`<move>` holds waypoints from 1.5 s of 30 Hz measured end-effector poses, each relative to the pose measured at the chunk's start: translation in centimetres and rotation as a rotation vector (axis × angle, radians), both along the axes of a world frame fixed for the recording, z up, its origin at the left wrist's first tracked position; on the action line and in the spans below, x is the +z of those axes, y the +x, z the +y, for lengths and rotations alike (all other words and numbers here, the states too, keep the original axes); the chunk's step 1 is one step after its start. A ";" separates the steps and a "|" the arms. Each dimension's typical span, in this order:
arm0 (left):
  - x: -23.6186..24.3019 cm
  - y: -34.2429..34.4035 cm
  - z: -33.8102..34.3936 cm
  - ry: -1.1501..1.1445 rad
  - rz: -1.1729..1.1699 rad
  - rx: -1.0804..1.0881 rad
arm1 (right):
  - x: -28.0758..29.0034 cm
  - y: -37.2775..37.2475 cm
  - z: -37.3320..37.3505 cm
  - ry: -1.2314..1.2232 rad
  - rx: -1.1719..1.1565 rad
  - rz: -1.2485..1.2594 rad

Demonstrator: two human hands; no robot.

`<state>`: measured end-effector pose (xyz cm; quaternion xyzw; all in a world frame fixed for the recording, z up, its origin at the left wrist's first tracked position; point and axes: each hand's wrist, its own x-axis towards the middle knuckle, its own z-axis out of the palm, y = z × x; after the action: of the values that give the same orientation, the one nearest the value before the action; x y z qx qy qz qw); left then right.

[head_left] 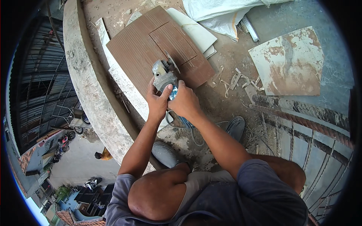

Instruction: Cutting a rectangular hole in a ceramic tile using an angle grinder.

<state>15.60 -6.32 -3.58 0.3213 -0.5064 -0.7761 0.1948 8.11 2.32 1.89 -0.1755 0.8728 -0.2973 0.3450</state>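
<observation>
I hold an angle grinder [164, 79] with a grey metal head and a blue body in front of me. My left hand [157, 102] is closed on its left side, thumb along the body. My right hand [185, 100] wraps around the blue part from the right. The thin cutting disc [173, 62] stands on edge over a brown ribbed panel [132, 47]; whether it touches the panel I cannot tell. Dark straight lines mark out a rectangle [175, 43] on the panel, to the right of and beyond the grinder.
A curved concrete parapet [88, 75] runs along the left, with a street [77, 162] far below. Rusty rebar [301, 122] spans the right side. Pale slabs [290, 62], scraps [235, 81] and a white sack [211, 11] lie around. A cord [194, 137] trails near my boots [166, 153].
</observation>
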 end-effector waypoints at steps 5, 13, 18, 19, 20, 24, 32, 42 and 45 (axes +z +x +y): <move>0.1 -0.1 0.1 -0.029 -0.017 -0.010 | -0.2 0.0 0.0 -0.001 0.001 0.023; -0.2 0.0 -0.2 0.008 -0.015 0.004 | -0.1 -0.1 -0.2 0.034 0.008 -0.015; 0.2 0.0 -0.1 0.003 -0.025 -0.003 | -0.2 -0.1 -0.2 0.033 0.011 -0.013; 0.2 0.0 0.0 0.003 -0.024 -0.002 | -0.3 -0.1 -0.2 0.033 0.011 -0.012; 0.2 0.0 0.0 0.003 -0.032 0.000 | -0.2 -0.1 -0.2 0.034 0.011 -0.011; 0.1 0.1 -0.1 -0.001 -0.030 0.003 | -0.1 0.0 -0.3 0.026 0.000 -0.016; 0.7 0.0 -0.2 0.006 -0.046 -0.014 | -0.7 0.0 -0.2 0.020 -0.002 -0.029; 0.8 0.0 -0.2 0.006 -0.065 -0.022 | -0.5 -0.2 -0.2 0.034 -0.005 -0.031; 0.7 0.0 -0.3 0.034 -0.043 -0.002 | -0.2 -0.2 -0.2 0.034 0.000 -0.037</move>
<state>15.60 -6.61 -2.88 0.3405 -0.4975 -0.7779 0.1776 7.90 2.11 1.72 -0.1643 0.8712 -0.2856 0.3640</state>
